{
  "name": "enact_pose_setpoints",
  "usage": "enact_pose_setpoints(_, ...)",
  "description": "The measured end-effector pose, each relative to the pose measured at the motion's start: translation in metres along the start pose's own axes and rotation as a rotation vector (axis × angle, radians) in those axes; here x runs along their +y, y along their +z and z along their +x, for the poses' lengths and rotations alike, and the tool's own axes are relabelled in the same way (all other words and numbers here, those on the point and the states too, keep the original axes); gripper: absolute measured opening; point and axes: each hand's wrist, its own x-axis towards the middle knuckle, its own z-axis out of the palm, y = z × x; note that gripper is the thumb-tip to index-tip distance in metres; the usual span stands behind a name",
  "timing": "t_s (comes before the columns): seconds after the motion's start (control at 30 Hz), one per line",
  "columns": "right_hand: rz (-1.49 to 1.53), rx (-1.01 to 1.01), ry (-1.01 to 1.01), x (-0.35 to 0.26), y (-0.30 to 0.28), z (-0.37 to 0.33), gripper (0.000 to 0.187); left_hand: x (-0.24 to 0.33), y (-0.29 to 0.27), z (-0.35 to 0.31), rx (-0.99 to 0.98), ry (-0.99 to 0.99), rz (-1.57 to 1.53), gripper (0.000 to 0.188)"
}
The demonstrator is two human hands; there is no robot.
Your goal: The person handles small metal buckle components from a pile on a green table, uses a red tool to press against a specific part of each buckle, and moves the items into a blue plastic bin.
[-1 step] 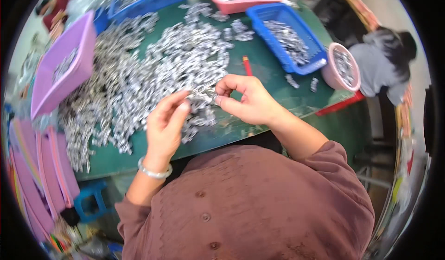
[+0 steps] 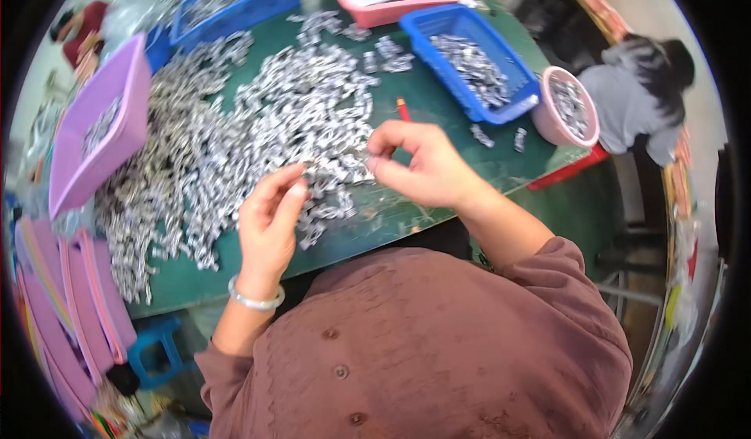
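A wide heap of small silvery metal pieces (image 2: 289, 87), which look like clasps or links, covers much of the green table (image 2: 383, 224). Over its near edge my left hand (image 2: 266, 216), a pale bangle on its wrist, has thumb and forefinger closed together. My right hand (image 2: 422, 165) pinches at the heap's right side, palm toward the left hand. The fingertips of the two hands are apart. Whatever sits in either pinch blends into the silvery heap behind it, so I cannot make it out.
A purple basin (image 2: 98, 142) stands tilted at the left. Blue baskets (image 2: 477, 64), a pink tray (image 2: 391, 5) and a pink bucket (image 2: 567, 114) edge the table. A red tool (image 2: 403, 109) lies beyond my right hand. Other people (image 2: 637, 95) sit nearby; a blue stool (image 2: 156, 349) is lower left.
My hands have drawn apart, the left one going left and slightly down. A small silvery piece showed between the fingertips before. The view has shifted a little.
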Motion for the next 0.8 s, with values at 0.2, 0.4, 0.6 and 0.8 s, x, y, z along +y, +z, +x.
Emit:
enact_pose_setpoints(0.2, -0.608, 0.697, 0.038, -0.001, -0.131, -0.049, 0.005, -0.004, -0.007, -0.002, -0.033, -0.05, -0.035, 0.02)
enact_pose_setpoints(0.4, -1.155, 0.865, 0.476, 0.015, -0.224, -0.089, 0.02, -0.009, -0.007, -0.004, -0.044, -0.047, -0.023, 0.02)
enact_pose_setpoints(0.6, -0.43, 0.79, 0.484, 0.017, -0.227, -0.092, 0.012, -0.012, -0.011, -0.007, -0.038, -0.073, -0.01, 0.019)
enact_pose_setpoints(0.8, 0.111, 0.613, 0.259, 0.004, -0.2, -0.086, 0.009, -0.013, -0.015, -0.009, -0.028, -0.074, 0.017, 0.019)
